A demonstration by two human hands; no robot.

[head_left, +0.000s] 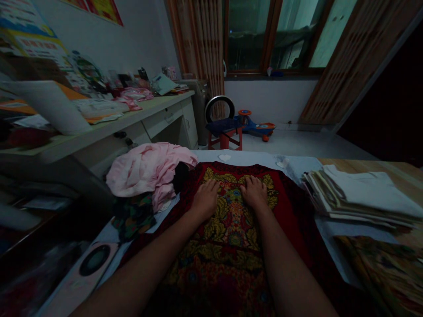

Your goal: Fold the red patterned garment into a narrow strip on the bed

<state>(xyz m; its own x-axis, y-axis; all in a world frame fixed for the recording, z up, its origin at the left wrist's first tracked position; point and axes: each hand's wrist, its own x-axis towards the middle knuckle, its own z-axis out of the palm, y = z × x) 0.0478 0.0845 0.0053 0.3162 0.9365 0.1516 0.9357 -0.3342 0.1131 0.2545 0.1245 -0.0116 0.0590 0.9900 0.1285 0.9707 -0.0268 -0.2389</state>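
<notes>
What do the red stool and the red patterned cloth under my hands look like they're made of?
Stool: probably molded plastic, given its evenly colored, solid-looking legs.

Patterned cloth: woven or printed fabric, seemingly matte; it drapes softly over the table edge. The dim light leaves the exact fiber open.

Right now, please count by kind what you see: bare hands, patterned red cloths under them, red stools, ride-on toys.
Bare hands: 2 (left hand, right hand)
Patterned red cloth: 1
Red stool: 1
Ride-on toy: 1
Total: 5
</notes>
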